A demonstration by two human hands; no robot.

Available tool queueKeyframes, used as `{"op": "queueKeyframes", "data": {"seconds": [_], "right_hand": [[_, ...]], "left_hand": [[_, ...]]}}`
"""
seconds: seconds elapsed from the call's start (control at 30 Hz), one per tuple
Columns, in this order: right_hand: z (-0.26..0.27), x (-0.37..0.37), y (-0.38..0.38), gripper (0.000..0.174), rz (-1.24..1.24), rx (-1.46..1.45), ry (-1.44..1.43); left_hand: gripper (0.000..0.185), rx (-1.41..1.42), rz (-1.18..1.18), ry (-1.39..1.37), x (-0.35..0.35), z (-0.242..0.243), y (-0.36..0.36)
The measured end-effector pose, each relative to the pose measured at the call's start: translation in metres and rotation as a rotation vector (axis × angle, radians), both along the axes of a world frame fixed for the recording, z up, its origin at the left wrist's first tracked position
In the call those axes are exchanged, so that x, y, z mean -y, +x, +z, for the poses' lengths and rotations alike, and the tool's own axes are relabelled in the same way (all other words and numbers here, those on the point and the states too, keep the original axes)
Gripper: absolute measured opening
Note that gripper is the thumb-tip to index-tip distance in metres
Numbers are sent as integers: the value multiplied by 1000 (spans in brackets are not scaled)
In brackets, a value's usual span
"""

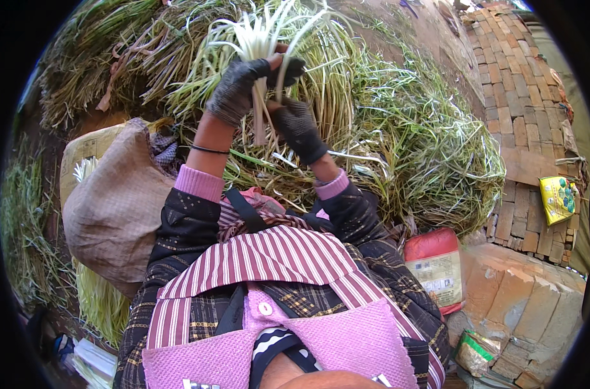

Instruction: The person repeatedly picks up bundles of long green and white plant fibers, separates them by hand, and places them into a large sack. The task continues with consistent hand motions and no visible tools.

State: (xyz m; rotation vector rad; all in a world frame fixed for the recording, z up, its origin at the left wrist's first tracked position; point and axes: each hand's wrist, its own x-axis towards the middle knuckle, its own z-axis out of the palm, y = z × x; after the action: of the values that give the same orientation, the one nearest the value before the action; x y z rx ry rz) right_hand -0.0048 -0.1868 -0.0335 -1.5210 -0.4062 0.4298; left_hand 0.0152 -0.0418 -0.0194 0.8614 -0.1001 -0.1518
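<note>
My left hand (235,92), in a dark fingerless glove, is closed round a bunch of pale, blanched leafy stalks (257,41). The white blades fan out above the fist, and the stalk ends hang below it. Just below and to the right, my right hand (298,127), gloved alike, pinches a single pale stalk (279,85) that rises beside the bunch. Its fingertips are partly hidden. Both hands are above a large heap of long pale-green stalks (329,104).
Tangled green leaves (421,160) spread to the right of the heap. At left, a brown cloth (112,209) drapes over a yellowish sack (78,143), with pale stalks (98,296) below. A red-and-white bag (433,272) lies by my right side. Bricks (511,87) and a yellow packet (557,199) are farther right.
</note>
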Motion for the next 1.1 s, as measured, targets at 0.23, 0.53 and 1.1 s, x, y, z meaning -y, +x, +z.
{"op": "queueKeyframes", "data": {"seconds": [0.23, 0.53, 1.1], "right_hand": [[-42, 38, 37, 15, -90, 24, 28], [-107, 113, 66, 18, -458, 285, -850], [-40, 83, 12, 17, -281, 174, -373]], "left_hand": [[29, 356, 283, -363, -48, 28, -5], [17, 203, 24, -693, -47, -20, 18], [16, -266, 200, -146, -10, -31, 13]]}}
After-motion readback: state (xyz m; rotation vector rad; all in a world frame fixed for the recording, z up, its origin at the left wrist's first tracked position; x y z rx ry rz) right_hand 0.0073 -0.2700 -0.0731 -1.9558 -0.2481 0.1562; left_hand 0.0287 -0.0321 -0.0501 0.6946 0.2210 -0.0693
